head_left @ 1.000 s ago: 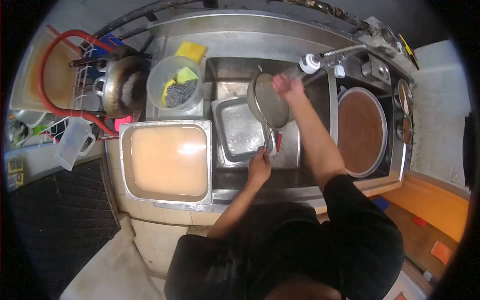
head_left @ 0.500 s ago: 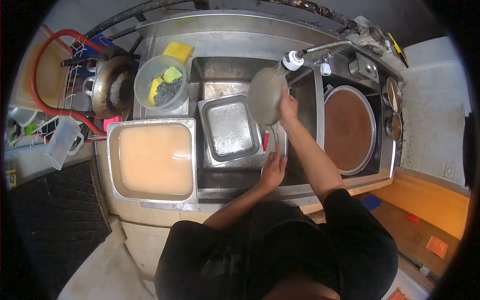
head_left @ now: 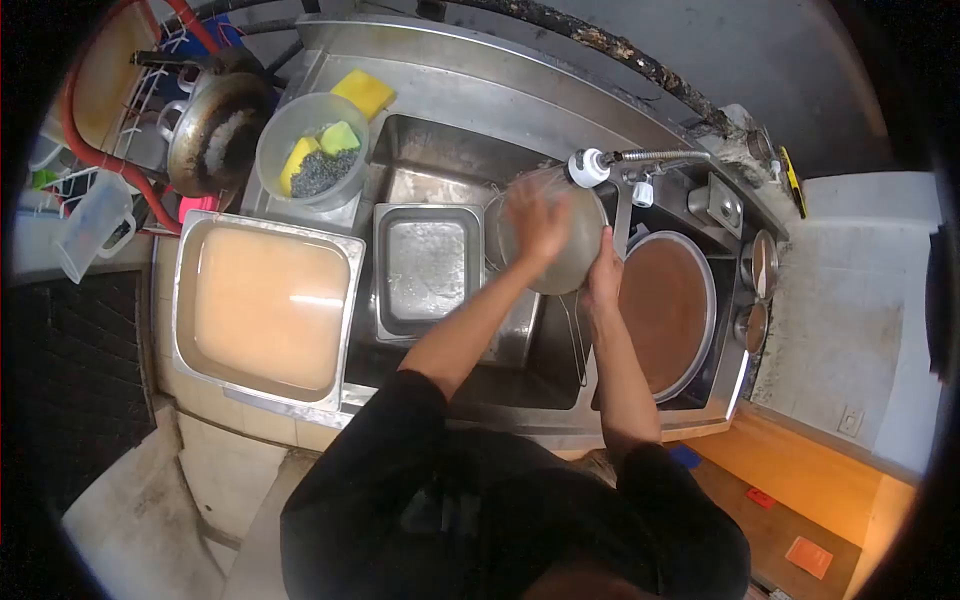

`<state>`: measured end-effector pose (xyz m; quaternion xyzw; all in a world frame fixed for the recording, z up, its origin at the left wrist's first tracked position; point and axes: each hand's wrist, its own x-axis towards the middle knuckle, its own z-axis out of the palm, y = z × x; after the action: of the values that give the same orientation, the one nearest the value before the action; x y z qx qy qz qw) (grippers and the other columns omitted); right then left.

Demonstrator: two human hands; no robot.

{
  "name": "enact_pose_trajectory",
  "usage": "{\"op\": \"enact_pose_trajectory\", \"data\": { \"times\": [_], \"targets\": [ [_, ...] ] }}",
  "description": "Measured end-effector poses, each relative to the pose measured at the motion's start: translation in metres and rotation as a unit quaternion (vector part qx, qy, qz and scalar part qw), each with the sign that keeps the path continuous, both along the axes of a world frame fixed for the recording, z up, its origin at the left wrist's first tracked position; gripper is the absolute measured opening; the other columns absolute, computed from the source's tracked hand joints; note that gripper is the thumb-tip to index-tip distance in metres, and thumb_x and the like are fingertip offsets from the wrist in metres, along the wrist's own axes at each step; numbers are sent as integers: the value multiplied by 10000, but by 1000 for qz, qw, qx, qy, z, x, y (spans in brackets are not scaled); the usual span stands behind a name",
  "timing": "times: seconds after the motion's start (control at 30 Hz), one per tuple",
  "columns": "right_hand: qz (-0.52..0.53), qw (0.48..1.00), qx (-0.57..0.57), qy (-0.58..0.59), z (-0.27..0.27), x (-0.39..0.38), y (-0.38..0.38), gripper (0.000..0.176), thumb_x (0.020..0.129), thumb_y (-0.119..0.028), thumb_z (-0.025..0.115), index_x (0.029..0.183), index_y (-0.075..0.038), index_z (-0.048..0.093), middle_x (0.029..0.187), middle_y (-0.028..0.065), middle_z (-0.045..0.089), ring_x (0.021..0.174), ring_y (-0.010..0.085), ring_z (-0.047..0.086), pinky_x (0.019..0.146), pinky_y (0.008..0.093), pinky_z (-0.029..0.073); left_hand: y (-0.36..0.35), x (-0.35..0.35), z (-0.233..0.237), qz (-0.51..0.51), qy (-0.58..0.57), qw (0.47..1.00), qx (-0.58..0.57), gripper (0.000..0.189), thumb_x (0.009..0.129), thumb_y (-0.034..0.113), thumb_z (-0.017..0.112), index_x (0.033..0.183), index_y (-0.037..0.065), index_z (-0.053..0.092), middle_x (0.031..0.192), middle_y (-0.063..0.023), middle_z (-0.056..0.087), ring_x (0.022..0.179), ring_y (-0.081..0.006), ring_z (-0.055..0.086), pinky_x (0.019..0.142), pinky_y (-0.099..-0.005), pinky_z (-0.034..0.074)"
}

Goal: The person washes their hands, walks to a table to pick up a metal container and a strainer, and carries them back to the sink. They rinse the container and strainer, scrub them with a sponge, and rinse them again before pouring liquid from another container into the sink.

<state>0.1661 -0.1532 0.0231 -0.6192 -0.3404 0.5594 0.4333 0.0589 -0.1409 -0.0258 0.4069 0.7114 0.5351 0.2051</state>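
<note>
Far to the left of both hands, I log a clear pitcher (head_left: 97,228) and, beyond it, a scorched wok (head_left: 207,150). Nearer the hands, still on their left, is a large metal pan (head_left: 260,383) holding cloudy, peach-coloured liquid (head_left: 265,290). Behind that pan, a plastic tub (head_left: 338,195) contains sponges and steel wool (head_left: 325,172); a yellow sponge (head_left: 363,93) lies just beside it on the surface. Just left of the hands, a smaller metal pan (head_left: 428,265) sits in the sink (head_left: 480,385).

Left hand (head_left: 540,222): fingers blurred, looks spread over the sieve's mesh; I cannot tell whether it touches. The sieve (head_left: 580,255) is between the hands, over the sink, its wire handle pointing toward the wearer. Above and behind it, the spray head (head_left: 588,168) points toward the left hand; I note fine water streaks. Right hand (head_left: 604,272): pinching the sieve's right rim, thumb uppermost.

Just right of that hand, a round pot (head_left: 711,320) holds brown contents (head_left: 660,310); further right, two metal bowls (head_left: 763,265).
</note>
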Motion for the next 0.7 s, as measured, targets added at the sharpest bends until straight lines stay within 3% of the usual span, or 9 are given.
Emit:
{"op": "enact_pose_trajectory", "data": {
  "times": [0.1, 0.17, 0.2, 0.3, 0.37, 0.43, 0.53, 0.6, 0.7],
  "targets": [
    [40, 999, -20, -25, 8, 1, 8, 545, 932, -461, 524, 1073, 60, 600, 1016, 132, 641, 870, 185, 616, 771, 319, 498, -16, 1, 21, -78, 191, 978, -34, 622, 919, 434, 462, 1359, 5, 369, 1410, -251, 347, 1326, -378, 319, 1098, -527, 186],
    [45, 996, -58, -42, 11, 5, 7, 570, 931, -469, 520, 1141, 58, 574, 1065, 142, 629, 925, 201, 616, 809, 333, 497, 26, -16, -45, -31, -157, 986, 41, 651, 863, 440, 544, 1314, -15, 428, 1335, -248, 443, 1328, -429, 295, 1057, -638, 152],
    [49, 997, -43, -47, 6, 9, 9, 568, 931, -468, 520, 1140, 57, 575, 1063, 139, 629, 927, 201, 615, 811, 339, 497, 26, -10, -40, -30, -160, 986, 40, 651, 863, 440, 544, 1314, -15, 428, 1335, -248, 443, 1328, -429, 295, 1057, -638, 152],
    [27, 999, -34, -30, -17, 16, 11, 561, 936, -464, 513, 1107, 64, 590, 1030, 135, 637, 894, 187, 613, 781, 325, 496, -2, 11, 23, -108, 34, 988, -107, 549, 890, 420, 508, 1258, 13, 511, 1285, -222, 501, 1249, -397, 407, 1101, -497, 211],
    [6, 999, -35, -9, -14, 12, 14, 558, 941, -460, 506, 1075, 72, 605, 999, 133, 645, 858, 173, 613, 749, 306, 497, -4, 7, 8, -75, 207, 973, 71, 554, 875, 439, 518, 1244, 26, 526, 1243, -239, 526, 1210, -391, 451, 1084, -419, 281],
    [37, 995, -92, -32, 22, 11, 8, 568, 938, -454, 514, 1141, 73, 577, 1057, 137, 635, 923, 193, 612, 797, 322, 491, 32, -20, -66, -37, -49, 998, 30, 572, 871, 477, 518, 1251, 50, 531, 1241, -233, 525, 1205, -390, 459, 1041, -446, 340],
    [58, 991, -117, -18, 31, 28, 16, 583, 934, -470, 510, 1170, 61, 559, 1112, 140, 620, 987, 210, 599, 841, 336, 477, 31, -90, -63, -79, -266, 938, -206, 576, 895, 483, 515, 1243, 24, 534, 1249, -160, 561, 1168, -328, 516, 1026, -399, 365],
    [84, 978, -184, -50, 36, 30, 23, 610, 930, -502, 492, 1181, 52, 548, 1122, 147, 611, 974, 211, 596, 847, 354, 472, 12, -93, -47, -238, -600, 736, -206, 577, 918, 510, 478, 1255, 46, 534, 1233, -133, 577, 1126, -277, 553, 986, -394, 413],
    [133, 983, -119, 40, 25, 65, 28, 583, 933, -501, 485, 1184, 22, 549, 1120, 154, 604, 969, 210, 593, 858, 362, 468, -11, -93, -23, -220, -644, 710, -180, 590, 919, 546, 462, 1231, 54, 554, 1190, -110, 597, 1105, -203, 549, 944, -374, 437]
  ]
}}
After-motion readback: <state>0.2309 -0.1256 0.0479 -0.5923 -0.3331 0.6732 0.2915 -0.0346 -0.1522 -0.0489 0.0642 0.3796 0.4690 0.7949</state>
